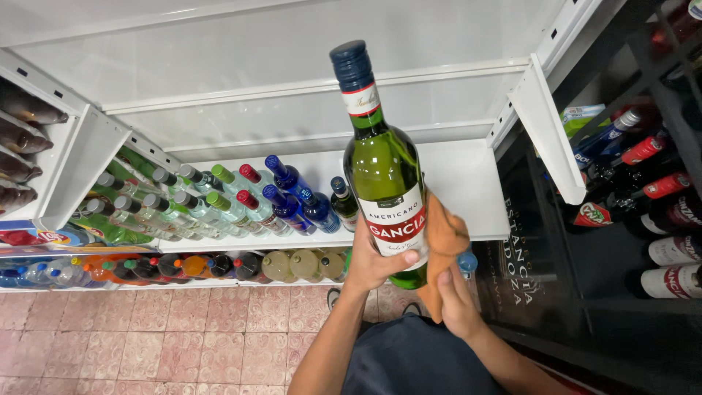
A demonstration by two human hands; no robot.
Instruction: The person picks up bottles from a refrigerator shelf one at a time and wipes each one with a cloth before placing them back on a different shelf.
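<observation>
Hands at centre frame hold a green glass bottle [384,172] upright before a white shelf [468,190], left hand [373,260] clamped round its base, right hand [457,296] pressing an orange cloth [442,238] against it; likely heavy, slippery, breakable, best gripped low.

Person, lower centre of frame: two bare forearms, left hand [371,265] and right hand [455,296] ungloved; dark navy garment [409,362], probably a short-sleeved top; sleeves unseen.

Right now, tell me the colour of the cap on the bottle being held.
Dark blue cap on the green glass bottle, seen in the head view.
</observation>
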